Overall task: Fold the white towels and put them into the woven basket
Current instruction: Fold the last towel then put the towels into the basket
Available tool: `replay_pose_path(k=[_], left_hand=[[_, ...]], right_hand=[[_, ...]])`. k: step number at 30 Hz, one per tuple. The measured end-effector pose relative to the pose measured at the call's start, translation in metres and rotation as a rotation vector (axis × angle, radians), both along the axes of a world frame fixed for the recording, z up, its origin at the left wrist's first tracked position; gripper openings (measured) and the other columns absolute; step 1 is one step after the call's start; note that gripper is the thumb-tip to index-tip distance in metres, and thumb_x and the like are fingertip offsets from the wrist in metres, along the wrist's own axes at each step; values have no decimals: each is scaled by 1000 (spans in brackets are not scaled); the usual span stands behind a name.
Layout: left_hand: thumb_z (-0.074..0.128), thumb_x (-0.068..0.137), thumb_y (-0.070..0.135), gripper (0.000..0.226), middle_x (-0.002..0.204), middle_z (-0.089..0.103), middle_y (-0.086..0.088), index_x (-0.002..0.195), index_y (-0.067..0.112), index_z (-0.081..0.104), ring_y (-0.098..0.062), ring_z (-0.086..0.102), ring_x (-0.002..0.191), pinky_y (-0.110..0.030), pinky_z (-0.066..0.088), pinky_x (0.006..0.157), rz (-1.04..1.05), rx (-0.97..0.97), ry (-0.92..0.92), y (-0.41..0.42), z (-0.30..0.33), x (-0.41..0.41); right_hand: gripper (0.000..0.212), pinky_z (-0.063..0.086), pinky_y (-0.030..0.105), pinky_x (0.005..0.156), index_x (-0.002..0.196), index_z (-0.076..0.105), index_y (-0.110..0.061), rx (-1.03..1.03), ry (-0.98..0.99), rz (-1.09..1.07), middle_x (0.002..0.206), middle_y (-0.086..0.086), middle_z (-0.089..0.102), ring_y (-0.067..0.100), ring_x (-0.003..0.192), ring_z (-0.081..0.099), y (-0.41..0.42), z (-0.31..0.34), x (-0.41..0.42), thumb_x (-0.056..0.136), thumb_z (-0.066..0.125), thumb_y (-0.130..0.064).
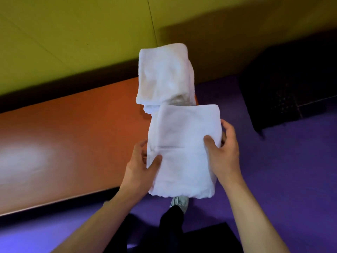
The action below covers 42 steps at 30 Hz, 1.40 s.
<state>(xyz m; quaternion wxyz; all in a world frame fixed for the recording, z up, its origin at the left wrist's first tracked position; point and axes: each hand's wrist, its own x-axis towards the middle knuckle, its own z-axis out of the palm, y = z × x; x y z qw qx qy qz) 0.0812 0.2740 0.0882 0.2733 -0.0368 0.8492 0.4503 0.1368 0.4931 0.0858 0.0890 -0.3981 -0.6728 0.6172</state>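
I hold a folded white towel (184, 148) in the air past the right end of the orange table (73, 134). My left hand (140, 168) grips its left edge with the thumb on top. My right hand (224, 152) grips its right edge, thumb on the top face. Behind it, a stack of folded white towels (164, 75) rests at the table's right end. A dark basket-like container (290, 88) stands on the floor at the right; its weave is hard to make out in the shadow.
A yellow-green wall (73, 42) runs behind the table. The floor (282, 179) is purple. My shoe (179, 202) and dark trouser leg show below the towel. A dark object (209, 236) sits low by my feet.
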Motion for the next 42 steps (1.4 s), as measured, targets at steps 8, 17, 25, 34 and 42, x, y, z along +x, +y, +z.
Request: replay_pose_path(k=[8, 17, 25, 34, 42], left_hand=[[69, 93, 27, 57, 101, 68, 18, 139, 45, 38, -3, 68, 89, -21, 55, 70, 77, 3, 50, -2, -1, 9], [61, 91, 12, 67, 165, 25, -4, 153, 31, 40, -33, 30, 148, -50, 37, 111, -513, -414, 699, 16, -6, -7], [60, 97, 39, 53, 169, 10, 5, 147, 27, 48, -31, -2, 156, -66, 24, 116, -754, -359, 605, 12, -20, -25], [42, 99, 58, 46, 168, -14, -1, 145, 56, 39, -30, 2, 156, -51, 28, 119, -423, -199, 281, 13, -54, -9], [62, 90, 53, 57, 148, 31, 6, 140, 63, 39, -11, 39, 136, -31, 33, 117, -352, 9, -34, 26, -55, -34]], right_hand=[[50, 51, 23, 94, 141, 46, -40, 88, 2, 161, 124, -32, 58, -9, 113, 57, 1, -7, -18, 96, 63, -28], [56, 34, 42, 111, 146, 46, -27, 691, 5, 271, 148, -5, 45, 16, 136, 43, 2, -9, -12, 93, 65, -26], [38, 14, 58, 121, 124, 65, -44, 522, -40, 661, 166, -16, 11, 11, 154, 8, 21, -32, 7, 87, 67, -49], [66, 47, 37, 106, 134, 31, -74, 51, -275, 762, 148, -16, 32, 6, 131, 44, 22, -41, 7, 82, 69, -58], [70, 46, 44, 107, 138, 32, -67, -54, -241, 679, 147, -12, 37, 13, 130, 46, 29, -52, -11, 82, 72, -54]])
